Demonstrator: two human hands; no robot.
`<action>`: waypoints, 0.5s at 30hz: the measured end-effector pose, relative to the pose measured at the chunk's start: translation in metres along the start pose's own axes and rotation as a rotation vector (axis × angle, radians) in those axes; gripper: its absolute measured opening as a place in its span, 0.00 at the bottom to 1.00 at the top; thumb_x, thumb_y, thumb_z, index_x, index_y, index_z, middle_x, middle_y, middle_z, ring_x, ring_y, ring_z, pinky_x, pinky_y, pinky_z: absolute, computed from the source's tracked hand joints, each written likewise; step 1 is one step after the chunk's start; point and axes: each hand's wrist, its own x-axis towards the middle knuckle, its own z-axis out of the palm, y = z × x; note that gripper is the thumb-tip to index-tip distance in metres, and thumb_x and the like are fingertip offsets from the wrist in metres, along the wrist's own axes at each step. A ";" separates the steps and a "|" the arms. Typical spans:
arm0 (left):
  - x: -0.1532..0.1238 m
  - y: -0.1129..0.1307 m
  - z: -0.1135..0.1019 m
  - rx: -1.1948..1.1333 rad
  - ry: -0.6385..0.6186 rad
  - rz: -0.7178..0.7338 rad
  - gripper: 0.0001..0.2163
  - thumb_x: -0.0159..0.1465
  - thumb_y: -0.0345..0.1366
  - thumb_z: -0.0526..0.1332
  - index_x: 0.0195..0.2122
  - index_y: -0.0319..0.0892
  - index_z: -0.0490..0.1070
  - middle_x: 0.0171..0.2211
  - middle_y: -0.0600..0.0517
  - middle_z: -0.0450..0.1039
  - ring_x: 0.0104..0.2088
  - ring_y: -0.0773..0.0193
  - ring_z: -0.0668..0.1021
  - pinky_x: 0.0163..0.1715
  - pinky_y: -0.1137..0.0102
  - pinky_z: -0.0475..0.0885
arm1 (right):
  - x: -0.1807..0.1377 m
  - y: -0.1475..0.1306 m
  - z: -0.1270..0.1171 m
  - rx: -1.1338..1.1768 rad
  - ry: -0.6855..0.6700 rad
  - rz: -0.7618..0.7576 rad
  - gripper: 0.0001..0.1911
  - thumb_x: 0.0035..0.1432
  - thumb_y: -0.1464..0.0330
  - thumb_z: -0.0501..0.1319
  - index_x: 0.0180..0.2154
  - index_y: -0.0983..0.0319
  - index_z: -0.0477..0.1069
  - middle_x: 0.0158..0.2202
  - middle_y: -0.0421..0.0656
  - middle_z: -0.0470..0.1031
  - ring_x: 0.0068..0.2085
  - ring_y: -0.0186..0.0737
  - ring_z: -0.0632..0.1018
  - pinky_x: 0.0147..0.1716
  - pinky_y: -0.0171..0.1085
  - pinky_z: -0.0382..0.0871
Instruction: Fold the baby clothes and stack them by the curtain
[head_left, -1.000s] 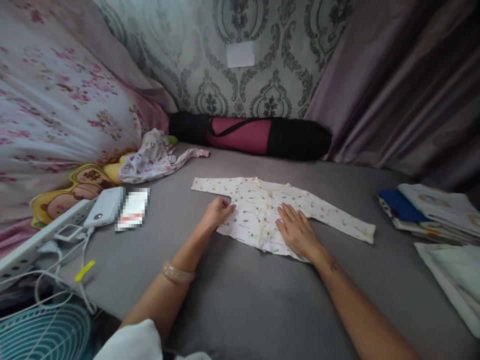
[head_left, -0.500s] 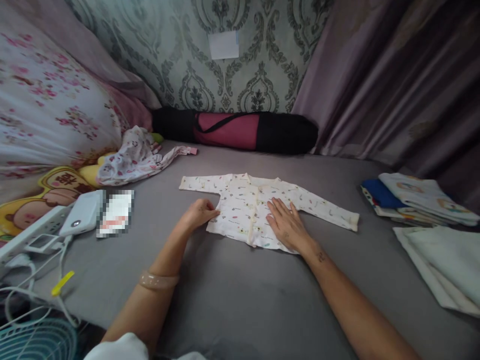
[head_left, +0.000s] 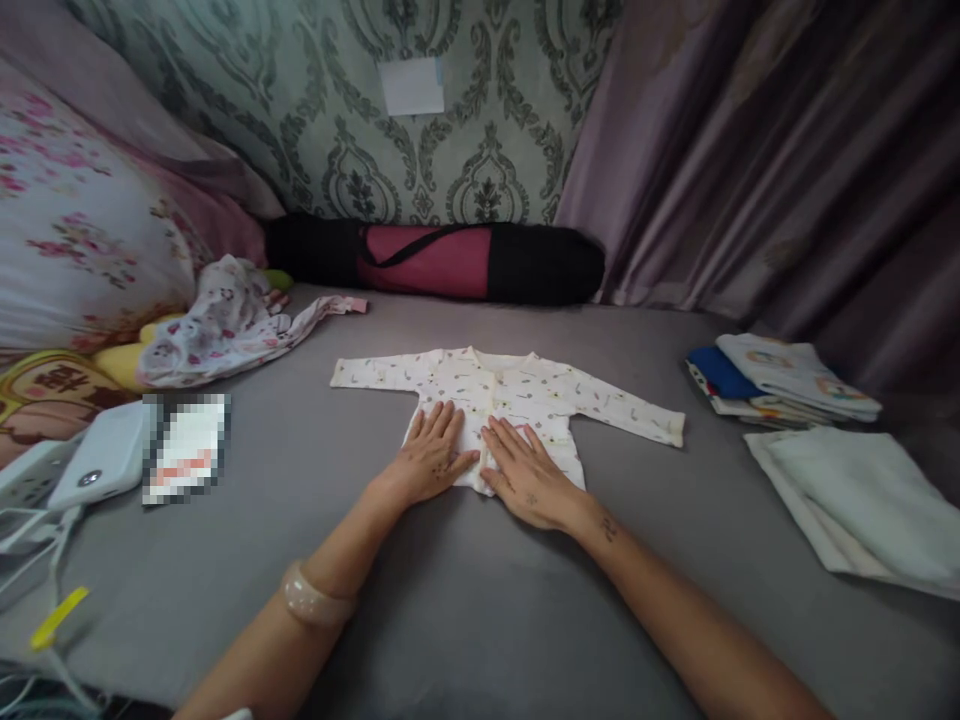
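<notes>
A small white baby shirt (head_left: 457, 375) with tiny printed figures lies spread on the grey bed sheet (head_left: 450, 600), both sleeves stretched out sideways. My left hand (head_left: 431, 458) rests flat on the lower left of its front, fingers spread. Beside it, my right hand (head_left: 529, 475) is laid flat on the lower middle and right of the shirt, fingers extended. The two thumbs are near each other at the front opening. Part of the hem is hidden under the hands.
Folded clothes (head_left: 795, 375) and a folded pale cloth (head_left: 862, 500) lie at right. A black and red long bag (head_left: 427, 262) runs along the wall. At left are a crumpled printed garment (head_left: 217, 330), a white power bank (head_left: 105, 455), a blurred-out card (head_left: 187, 450) and cables.
My left hand has moved from pinching the shirt's left side edge to lying flat on its front. My right hand has slid down toward the hem. The view has shifted right.
</notes>
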 end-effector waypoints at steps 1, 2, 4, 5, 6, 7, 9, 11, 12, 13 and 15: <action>0.000 0.001 -0.001 0.020 0.036 -0.001 0.35 0.69 0.54 0.39 0.68 0.32 0.47 0.69 0.39 0.40 0.69 0.50 0.43 0.65 0.54 0.42 | 0.000 0.001 -0.002 -0.001 0.014 0.022 0.34 0.68 0.54 0.38 0.68 0.67 0.45 0.70 0.50 0.40 0.69 0.45 0.44 0.66 0.52 0.37; 0.000 0.002 -0.001 0.039 0.075 -0.001 0.34 0.69 0.54 0.38 0.67 0.32 0.48 0.69 0.39 0.39 0.69 0.51 0.43 0.65 0.54 0.41 | 0.000 0.003 -0.004 -0.011 0.037 0.055 0.34 0.68 0.54 0.38 0.68 0.67 0.45 0.70 0.50 0.39 0.69 0.45 0.43 0.66 0.52 0.36; 0.000 0.005 0.001 0.063 0.119 -0.003 0.34 0.69 0.54 0.37 0.68 0.33 0.47 0.69 0.39 0.40 0.69 0.52 0.43 0.65 0.54 0.42 | 0.000 0.006 -0.004 -0.044 0.084 0.136 0.35 0.68 0.54 0.39 0.68 0.68 0.45 0.70 0.51 0.37 0.69 0.46 0.41 0.66 0.53 0.33; 0.001 0.006 0.003 0.067 0.111 -0.003 0.34 0.69 0.55 0.37 0.68 0.34 0.47 0.69 0.39 0.40 0.69 0.51 0.44 0.65 0.53 0.43 | 0.000 0.008 -0.003 -0.057 0.094 0.171 0.35 0.68 0.54 0.39 0.67 0.69 0.45 0.70 0.51 0.37 0.69 0.47 0.41 0.66 0.54 0.32; 0.001 0.007 0.005 0.069 0.089 -0.005 0.35 0.68 0.56 0.37 0.68 0.35 0.47 0.69 0.39 0.41 0.68 0.50 0.45 0.65 0.51 0.44 | 0.000 0.010 -0.001 -0.063 0.096 0.200 0.35 0.68 0.54 0.40 0.67 0.69 0.46 0.70 0.51 0.38 0.69 0.47 0.41 0.65 0.55 0.32; 0.001 0.008 0.007 0.072 0.064 -0.006 0.36 0.68 0.57 0.38 0.68 0.35 0.46 0.69 0.39 0.41 0.68 0.49 0.45 0.64 0.50 0.44 | -0.001 0.012 0.001 -0.063 0.092 0.220 0.35 0.67 0.53 0.40 0.67 0.68 0.47 0.70 0.51 0.39 0.69 0.48 0.41 0.65 0.55 0.32; 0.001 0.008 0.011 0.084 0.037 -0.010 0.37 0.67 0.59 0.39 0.68 0.36 0.46 0.69 0.39 0.41 0.68 0.47 0.45 0.64 0.47 0.44 | -0.001 0.014 0.005 -0.055 0.084 0.235 0.35 0.67 0.52 0.40 0.67 0.67 0.48 0.70 0.51 0.41 0.69 0.49 0.43 0.65 0.57 0.32; 0.001 0.007 0.014 0.095 0.046 -0.005 0.37 0.66 0.59 0.39 0.68 0.37 0.45 0.69 0.39 0.40 0.68 0.47 0.45 0.64 0.46 0.43 | -0.003 0.013 0.008 -0.045 0.087 0.237 0.35 0.67 0.52 0.40 0.67 0.66 0.48 0.70 0.51 0.41 0.69 0.50 0.43 0.65 0.57 0.32; 0.001 0.007 0.015 0.097 0.054 -0.003 0.37 0.66 0.59 0.39 0.68 0.37 0.45 0.69 0.39 0.40 0.68 0.47 0.45 0.63 0.46 0.43 | -0.003 0.013 0.008 -0.038 0.091 0.237 0.36 0.67 0.51 0.40 0.67 0.66 0.48 0.70 0.51 0.41 0.69 0.50 0.43 0.65 0.57 0.32; 0.001 0.006 0.016 0.096 0.060 0.001 0.37 0.66 0.59 0.39 0.68 0.37 0.45 0.69 0.39 0.40 0.68 0.47 0.45 0.63 0.45 0.43 | -0.004 0.011 0.008 -0.026 0.092 0.238 0.36 0.67 0.51 0.40 0.67 0.66 0.48 0.70 0.51 0.41 0.69 0.49 0.43 0.65 0.57 0.31; 0.001 0.006 0.016 0.088 0.065 0.005 0.37 0.66 0.59 0.40 0.68 0.37 0.46 0.69 0.38 0.41 0.68 0.46 0.45 0.63 0.45 0.43 | -0.004 0.010 0.005 0.019 0.077 0.240 0.36 0.67 0.51 0.41 0.67 0.66 0.47 0.70 0.52 0.40 0.69 0.50 0.42 0.64 0.58 0.30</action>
